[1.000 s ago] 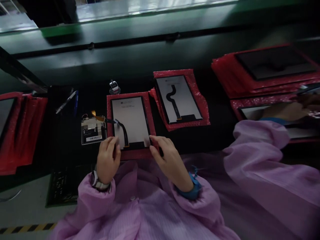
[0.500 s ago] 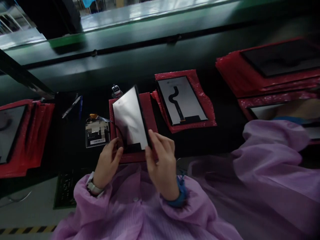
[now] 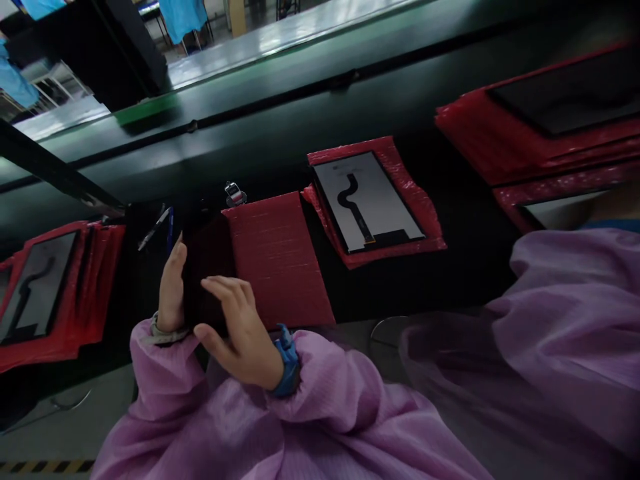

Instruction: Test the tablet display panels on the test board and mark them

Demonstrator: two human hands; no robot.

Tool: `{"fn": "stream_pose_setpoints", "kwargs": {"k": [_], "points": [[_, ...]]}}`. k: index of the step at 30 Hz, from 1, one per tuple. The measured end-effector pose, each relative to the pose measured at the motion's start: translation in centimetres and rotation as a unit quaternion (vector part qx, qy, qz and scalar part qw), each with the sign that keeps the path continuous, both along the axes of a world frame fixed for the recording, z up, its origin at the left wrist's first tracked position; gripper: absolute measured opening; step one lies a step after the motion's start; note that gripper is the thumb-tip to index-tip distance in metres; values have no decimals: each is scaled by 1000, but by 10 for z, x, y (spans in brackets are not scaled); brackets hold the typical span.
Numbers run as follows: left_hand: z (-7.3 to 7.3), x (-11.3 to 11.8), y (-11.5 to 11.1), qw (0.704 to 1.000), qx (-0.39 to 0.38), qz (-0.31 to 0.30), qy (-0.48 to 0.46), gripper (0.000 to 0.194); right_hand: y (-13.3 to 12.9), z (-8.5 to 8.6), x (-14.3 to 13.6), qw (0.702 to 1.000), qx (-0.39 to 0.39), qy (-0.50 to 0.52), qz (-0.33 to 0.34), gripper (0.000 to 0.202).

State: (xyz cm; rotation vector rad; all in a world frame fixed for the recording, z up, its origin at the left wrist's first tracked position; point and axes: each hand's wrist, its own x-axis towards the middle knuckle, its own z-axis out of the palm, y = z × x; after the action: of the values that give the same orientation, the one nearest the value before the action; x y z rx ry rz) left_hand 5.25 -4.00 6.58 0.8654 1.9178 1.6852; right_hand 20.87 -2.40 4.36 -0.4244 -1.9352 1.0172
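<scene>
A dark display panel (image 3: pixel 207 257) is tipped up, its black face toward me. My left hand (image 3: pixel 173 287) grips its left edge, thumb and fingers upright along the side. My right hand (image 3: pixel 245 337) is over the panel's lower right part with fingers stretched and apart; whether the fingertips touch the surface, I cannot tell. Right of the panel lies a flat red bubble-wrap sleeve (image 3: pixel 277 260) with nothing on top. Another display panel (image 3: pixel 370 207), pale back up with a curved black ribbon cable, rests on a second red sleeve (image 3: pixel 425 207). No circuit board shows.
Pens (image 3: pixel 155 227) lie behind my left hand, and a small metal-and-clear item (image 3: pixel 234 193) stands behind the sleeve. Stacks of red sleeves with panels sit at left (image 3: pixel 90 300) and right (image 3: pixel 475 147). A co-worker's purple sleeve (image 3: pixel 575 300) reaches in from the right.
The panel has come off the red sleeve, moved left and turned from its pale back to its dark face. Both hands shifted left; the right let go of the edge. The circuit board is now hidden.
</scene>
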Motion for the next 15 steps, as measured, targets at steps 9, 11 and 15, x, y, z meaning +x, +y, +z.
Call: {"fn": "stream_pose_setpoints", "kwargs": {"k": [9, 11, 15], "points": [[-12, 3, -8, 978, 58, -117, 162, 49, 32, -28, -16, 965, 251, 74, 7, 43], [-5, 14, 0, 982, 61, -127, 125, 45, 36, -37, -21, 959, 263, 106, -20, 37], [-1, 31, 6, 988, 152, -1, -1, 29, 40, -54, -19, 950, 238, 178, -101, 43]]}}
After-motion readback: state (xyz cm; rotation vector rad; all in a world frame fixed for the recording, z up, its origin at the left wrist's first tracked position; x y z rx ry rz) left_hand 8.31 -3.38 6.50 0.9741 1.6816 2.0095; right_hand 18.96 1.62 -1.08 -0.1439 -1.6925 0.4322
